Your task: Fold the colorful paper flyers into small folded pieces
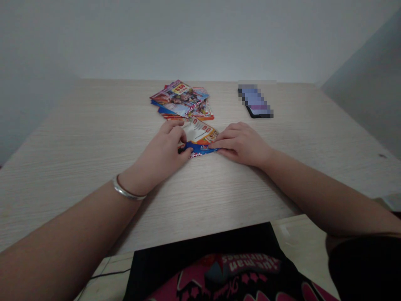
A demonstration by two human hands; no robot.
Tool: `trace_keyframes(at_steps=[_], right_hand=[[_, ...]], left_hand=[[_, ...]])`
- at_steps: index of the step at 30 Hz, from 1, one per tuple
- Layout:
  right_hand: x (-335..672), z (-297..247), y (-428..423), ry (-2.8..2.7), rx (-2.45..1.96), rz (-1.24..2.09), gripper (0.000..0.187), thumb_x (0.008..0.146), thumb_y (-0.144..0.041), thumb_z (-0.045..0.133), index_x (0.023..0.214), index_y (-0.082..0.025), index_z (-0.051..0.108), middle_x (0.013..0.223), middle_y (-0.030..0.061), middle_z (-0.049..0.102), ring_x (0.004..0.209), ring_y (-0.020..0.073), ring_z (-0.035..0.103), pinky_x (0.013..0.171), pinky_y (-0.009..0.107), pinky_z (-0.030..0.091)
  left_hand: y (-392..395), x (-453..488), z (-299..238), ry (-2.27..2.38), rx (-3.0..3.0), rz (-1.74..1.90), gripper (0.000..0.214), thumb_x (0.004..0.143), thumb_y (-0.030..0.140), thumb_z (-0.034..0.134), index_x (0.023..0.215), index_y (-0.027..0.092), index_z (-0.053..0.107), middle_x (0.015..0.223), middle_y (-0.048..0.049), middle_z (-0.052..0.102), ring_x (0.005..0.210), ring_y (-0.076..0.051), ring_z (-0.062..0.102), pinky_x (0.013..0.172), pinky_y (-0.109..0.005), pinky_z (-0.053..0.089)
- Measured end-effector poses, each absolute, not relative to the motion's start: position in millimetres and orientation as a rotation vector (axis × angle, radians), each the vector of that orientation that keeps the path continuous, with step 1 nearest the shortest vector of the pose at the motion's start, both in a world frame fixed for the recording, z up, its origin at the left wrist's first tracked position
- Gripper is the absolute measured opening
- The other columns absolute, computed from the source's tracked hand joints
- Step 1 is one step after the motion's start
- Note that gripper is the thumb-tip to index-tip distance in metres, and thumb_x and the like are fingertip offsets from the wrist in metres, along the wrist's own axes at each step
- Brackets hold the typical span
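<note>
A colourful paper leaflet, printed in cream, orange and blue, lies on the table under both hands and appears folded or curled. My left hand pinches its left side between thumb and fingers. My right hand presses its fingertips on the right end, with the fingers close together. A loose pile of similar glossy leaflets lies fanned out just beyond my hands, and my left fingertips come close to its near edge.
The pale wood-grain table has a far edge against a grey wall. A black-cased phone with a blurred screen lies at the far right. A silver bangle circles my left wrist. My dark printed top shows below.
</note>
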State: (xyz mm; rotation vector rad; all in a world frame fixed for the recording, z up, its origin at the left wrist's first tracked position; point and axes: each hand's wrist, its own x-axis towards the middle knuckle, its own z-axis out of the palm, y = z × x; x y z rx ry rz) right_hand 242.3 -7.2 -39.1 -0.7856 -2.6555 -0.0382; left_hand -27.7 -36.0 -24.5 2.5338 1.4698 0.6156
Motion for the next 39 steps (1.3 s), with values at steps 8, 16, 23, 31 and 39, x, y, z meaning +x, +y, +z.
trace_keyframes(at_steps=[8,16,23,31,39], right_hand=[[242.3,-39.6,-1.1,-2.619,-0.815,0.045,0.028,0.1,-0.029,0.061,0.12,-0.027,0.08,0.11,0.0078,0.077,0.098,0.0222,0.065,0.087,0.037,0.05],[239.4,-38.2,-3.2,-2.606,-0.875,0.02,0.024,0.097,-0.027,0.064,0.113,-0.023,0.081,0.11,0.0082,0.079,0.097,0.0229,0.067,0.086,0.037,0.051],[237.4,-34.8,-6.3,-2.606,-0.935,0.02,0.018,0.095,-0.027,0.065,0.102,-0.021,0.081,0.105,0.0068,0.081,0.096,0.0227,0.069,0.086,0.036,0.051],[239.1,-37.9,-4.1,-2.57,-0.9,0.04,0.017,0.095,-0.027,0.067,0.098,-0.022,0.083,0.106,0.0054,0.082,0.095,0.0215,0.071,0.084,0.035,0.052],[239.0,-39.2,-5.2,-2.553,-0.924,0.038,0.017,0.095,-0.03,0.068,0.097,-0.024,0.084,0.106,0.0039,0.083,0.095,0.0209,0.072,0.083,0.034,0.052]], left_hand=[[-48.0,-16.8,-11.6,1.399,2.825,0.206,0.038,0.106,0.037,0.044,0.118,0.015,0.073,0.125,-0.0143,0.07,0.109,-0.031,0.07,0.095,-0.046,0.059],[-55.5,-12.4,-5.3,1.485,2.904,-0.134,0.038,0.11,0.027,0.039,0.13,0.019,0.071,0.124,-0.0121,0.072,0.103,-0.03,0.072,0.081,-0.042,0.059],[-54.5,-14.7,-7.6,1.459,2.941,-0.106,0.037,0.109,0.025,0.04,0.127,0.015,0.072,0.121,-0.0146,0.073,0.102,-0.032,0.07,0.082,-0.043,0.058],[-54.0,-14.5,-9.3,1.455,2.929,-0.096,0.035,0.109,0.024,0.043,0.125,0.015,0.072,0.12,-0.0137,0.073,0.104,-0.031,0.07,0.083,-0.042,0.058],[-54.2,-14.0,-8.2,1.459,2.918,-0.13,0.034,0.109,0.023,0.043,0.127,0.015,0.071,0.121,-0.0136,0.073,0.106,-0.031,0.07,0.083,-0.042,0.057]])
